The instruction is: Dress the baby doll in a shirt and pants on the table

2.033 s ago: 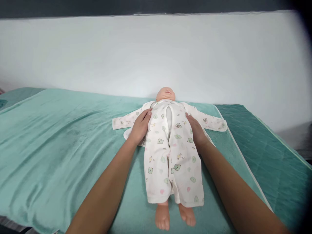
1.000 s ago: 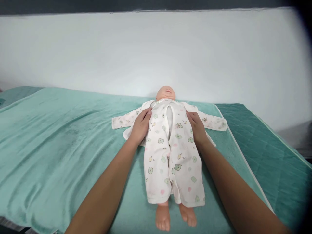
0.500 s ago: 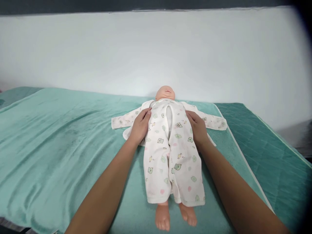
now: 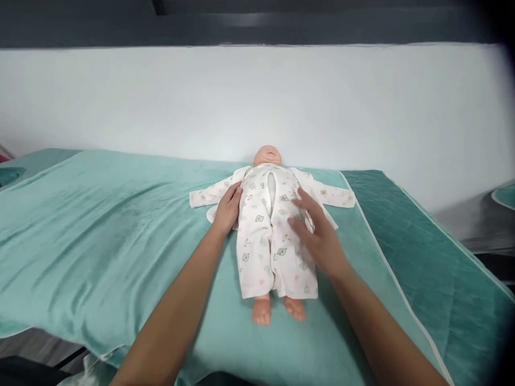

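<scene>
— How do the hands stand in the head view?
— The left hand (image 4: 228,210) lies along one side of the doll (image 4: 267,155), beside the upper trousers (image 4: 258,236). Whether it pinches cloth, I can't tell. The right hand (image 4: 319,236) is open, fingers spread and blurred over the other leg; contact is unclear.
— And the doll?
— On its back on the teal cover (image 4: 148,230), head towards the wall (image 4: 257,102), the top's sleeves (image 4: 338,197) spread out.
— Handling it well?
— I'd keep the left hand light but steady and the right fingers flat, so the cloth isn't dragged crooked.
— What differs from half a second ago?
— The right hand lay against the doll's side then; now it's over the front. The left has stayed at its side.
</scene>
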Action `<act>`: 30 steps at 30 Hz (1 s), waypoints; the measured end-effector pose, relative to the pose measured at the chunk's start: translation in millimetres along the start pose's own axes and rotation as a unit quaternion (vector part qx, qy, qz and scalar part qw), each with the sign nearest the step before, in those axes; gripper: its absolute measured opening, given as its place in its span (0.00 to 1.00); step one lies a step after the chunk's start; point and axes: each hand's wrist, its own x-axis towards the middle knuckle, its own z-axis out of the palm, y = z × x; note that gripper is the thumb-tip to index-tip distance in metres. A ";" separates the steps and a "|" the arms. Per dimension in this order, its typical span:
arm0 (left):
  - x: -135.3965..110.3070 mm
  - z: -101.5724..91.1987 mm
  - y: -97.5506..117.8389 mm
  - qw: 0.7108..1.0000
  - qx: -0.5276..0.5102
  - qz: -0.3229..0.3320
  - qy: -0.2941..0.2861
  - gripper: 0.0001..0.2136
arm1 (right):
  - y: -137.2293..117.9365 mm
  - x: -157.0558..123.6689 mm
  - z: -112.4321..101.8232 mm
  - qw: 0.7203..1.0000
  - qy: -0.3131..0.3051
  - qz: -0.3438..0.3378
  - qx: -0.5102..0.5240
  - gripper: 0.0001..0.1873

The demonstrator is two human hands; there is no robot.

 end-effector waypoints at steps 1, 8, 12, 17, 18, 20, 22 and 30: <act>-1.3 -0.5 -1.0 1.000 -0.003 0.001 0.002 0.21 | -9.3 -17.3 -1.7 0.998 -0.047 -0.024 -0.032 0.17; -1.8 -0.6 -6.0 0.999 -0.027 0.019 0.015 0.21 | -39.5 -102.2 15.8 0.936 -0.160 -0.063 -0.307 0.09; 1.1 -0.7 -9.4 0.998 -0.051 0.013 0.020 0.21 | -43.0 -105.2 37.4 0.914 -0.108 -0.080 -0.383 0.11; 9.4 -0.2 -19.2 0.991 -0.128 -0.018 0.034 0.21 | -44.7 -96.6 47.2 0.914 -0.085 -0.085 -0.387 0.10; 10.9 0.1 -21.4 0.989 -0.144 -0.022 0.037 0.21 | -45.9 -96.5 46.3 0.916 -0.082 -0.086 -0.383 0.10; 13.2 0.9 -25.6 0.982 -0.180 -0.033 0.039 0.20 | -50.2 -99.1 42.7 0.922 -0.084 -0.096 -0.366 0.09; 14.4 1.7 -28.9 0.976 -0.211 -0.041 0.034 0.20 | -56.7 -106.2 37.7 0.929 -0.092 -0.118 -0.338 0.09; 11.8 2.5 -28.0 0.987 -0.158 -0.003 0.002 0.20 | -71.5 -133.6 33.2 0.943 -0.093 -0.185 -0.260 0.08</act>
